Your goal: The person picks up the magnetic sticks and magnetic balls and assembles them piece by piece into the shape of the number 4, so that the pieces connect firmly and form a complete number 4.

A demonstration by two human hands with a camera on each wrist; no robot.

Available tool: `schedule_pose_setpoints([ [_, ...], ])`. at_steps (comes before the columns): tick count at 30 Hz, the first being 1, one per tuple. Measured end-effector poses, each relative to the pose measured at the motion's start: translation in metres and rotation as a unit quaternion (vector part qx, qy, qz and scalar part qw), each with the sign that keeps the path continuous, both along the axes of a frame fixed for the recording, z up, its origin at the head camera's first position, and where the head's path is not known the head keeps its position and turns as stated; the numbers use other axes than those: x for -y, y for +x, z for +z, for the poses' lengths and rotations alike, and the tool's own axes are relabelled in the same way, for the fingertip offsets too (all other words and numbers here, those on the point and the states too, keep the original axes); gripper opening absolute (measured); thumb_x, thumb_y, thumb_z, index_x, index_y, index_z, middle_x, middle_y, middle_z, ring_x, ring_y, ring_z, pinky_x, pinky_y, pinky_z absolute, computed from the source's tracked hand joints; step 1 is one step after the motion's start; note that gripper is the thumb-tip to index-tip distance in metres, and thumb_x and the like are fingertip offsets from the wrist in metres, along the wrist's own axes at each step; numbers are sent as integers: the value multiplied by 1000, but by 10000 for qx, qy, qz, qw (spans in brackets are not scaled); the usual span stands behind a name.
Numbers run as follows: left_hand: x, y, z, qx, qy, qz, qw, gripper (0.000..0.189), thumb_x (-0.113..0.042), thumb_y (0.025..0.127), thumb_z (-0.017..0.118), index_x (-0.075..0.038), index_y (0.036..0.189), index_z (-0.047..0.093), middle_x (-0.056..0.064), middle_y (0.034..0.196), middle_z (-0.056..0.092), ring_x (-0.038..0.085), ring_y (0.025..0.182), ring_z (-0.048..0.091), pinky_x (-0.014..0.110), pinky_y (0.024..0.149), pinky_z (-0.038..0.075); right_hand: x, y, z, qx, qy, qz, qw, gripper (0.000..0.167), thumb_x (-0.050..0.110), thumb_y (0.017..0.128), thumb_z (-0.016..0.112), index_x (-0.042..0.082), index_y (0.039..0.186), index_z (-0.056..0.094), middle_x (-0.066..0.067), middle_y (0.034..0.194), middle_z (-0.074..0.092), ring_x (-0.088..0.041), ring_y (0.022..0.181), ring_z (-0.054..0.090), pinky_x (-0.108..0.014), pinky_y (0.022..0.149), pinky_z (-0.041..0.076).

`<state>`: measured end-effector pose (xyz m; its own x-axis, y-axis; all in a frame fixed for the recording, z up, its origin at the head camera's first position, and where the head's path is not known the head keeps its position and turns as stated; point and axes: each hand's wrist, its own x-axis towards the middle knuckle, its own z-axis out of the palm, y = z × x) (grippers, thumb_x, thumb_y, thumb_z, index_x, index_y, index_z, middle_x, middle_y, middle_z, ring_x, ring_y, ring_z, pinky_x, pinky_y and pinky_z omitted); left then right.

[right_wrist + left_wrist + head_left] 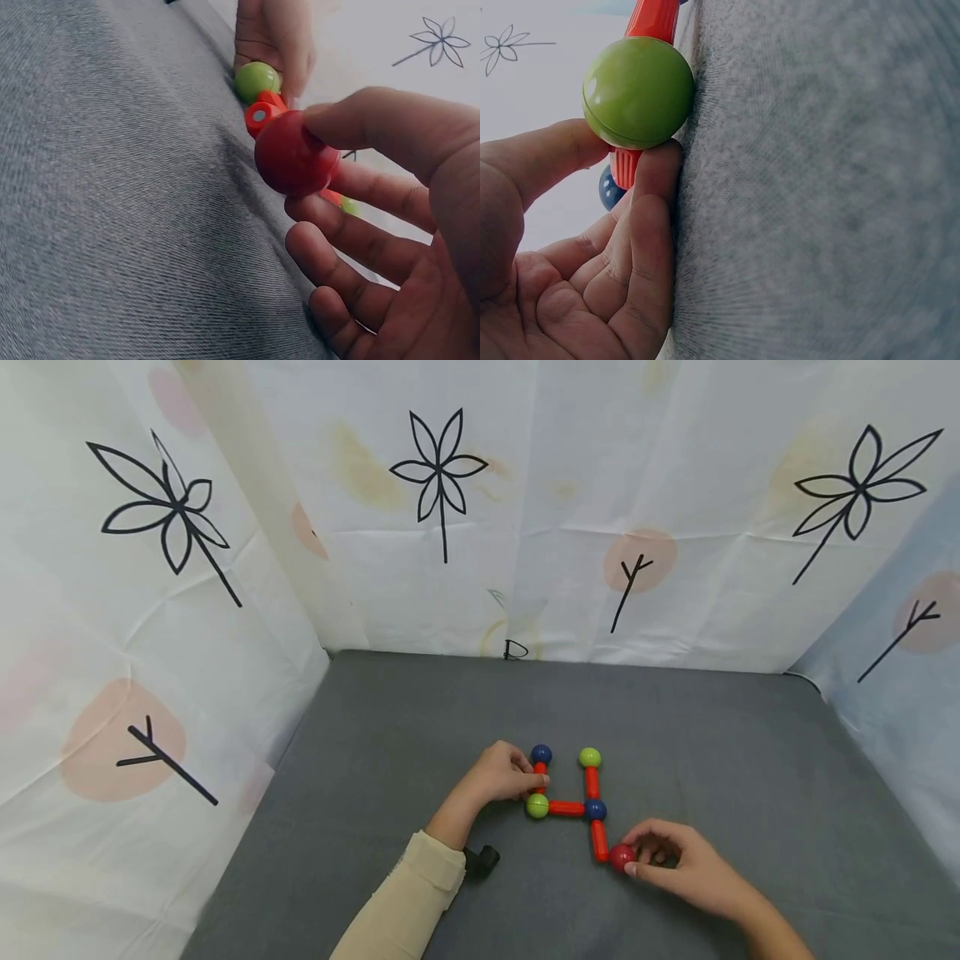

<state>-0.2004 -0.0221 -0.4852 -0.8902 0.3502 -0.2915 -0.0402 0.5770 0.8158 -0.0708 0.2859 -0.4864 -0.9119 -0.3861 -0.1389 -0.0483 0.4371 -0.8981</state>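
A figure of red rods and coloured balls lies flat on the grey cloth in the head view. Its left upright joins a blue ball [541, 753] to a green ball [537, 806], and my left hand [506, 772] pinches the red rod [625, 168] between them. A crossing rod [566, 808] runs to a second blue ball [595, 810]. From there one rod leads up to another green ball [590, 757], and a lower rod [599, 841] points toward me. My right hand [678, 864] pinches a red ball [294, 154] close beside that rod's bare end, whose silver magnet shows.
A small black object [482, 862] sits by the left sleeve's cuff. Grey cloth [405, 718] covers the table, and white patterned sheets [540, 593] hang along its back and sides.
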Motion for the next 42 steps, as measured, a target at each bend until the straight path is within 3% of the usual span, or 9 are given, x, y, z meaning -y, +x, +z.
schedule_pose_setpoints([
  [12, 0, 0, 1, 14, 44, 28, 10000, 29, -36, 90, 87, -12, 79, 74, 1, 68, 70, 15, 62, 62, 29, 59, 49, 6, 1, 0, -165, -306, 672, 9971, 20, 10, 97, 78, 9, 115, 71, -6, 101, 71, -16, 85, 65, -28, 72, 55],
  [21, 0, 0, 0, 7, 87, 34, 10000, 30, -35, 90, 87, -10, 80, 74, 3, 69, 71, 15, 62, 61, 29, 59, 48, 10, 0, -2, -155, -311, 787, 9963, 20, 10, 95, 79, 12, 113, 71, -14, 100, 70, -20, 86, 65, -28, 73, 55],
  [34, 0, 0, 0, 33, 42, 32, 10000, 29, -36, 90, 86, -12, 79, 74, 1, 68, 71, 14, 63, 63, 29, 60, 49, 19, -1, -5, -445, -193, 785, 9957, 18, 16, 93, 84, 15, 105, 71, -3, 95, 70, -20, 82, 65, -28, 71, 53],
  [42, 0, 0, -1, 7, 58, 34, 10000, 29, -37, 90, 87, -13, 79, 75, 1, 68, 71, 15, 63, 63, 29, 60, 48, 20, -2, -5, -303, -192, 749, 9965, 19, 17, 92, 84, 15, 105, 71, -2, 95, 70, -21, 83, 64, -29, 71, 53],
])
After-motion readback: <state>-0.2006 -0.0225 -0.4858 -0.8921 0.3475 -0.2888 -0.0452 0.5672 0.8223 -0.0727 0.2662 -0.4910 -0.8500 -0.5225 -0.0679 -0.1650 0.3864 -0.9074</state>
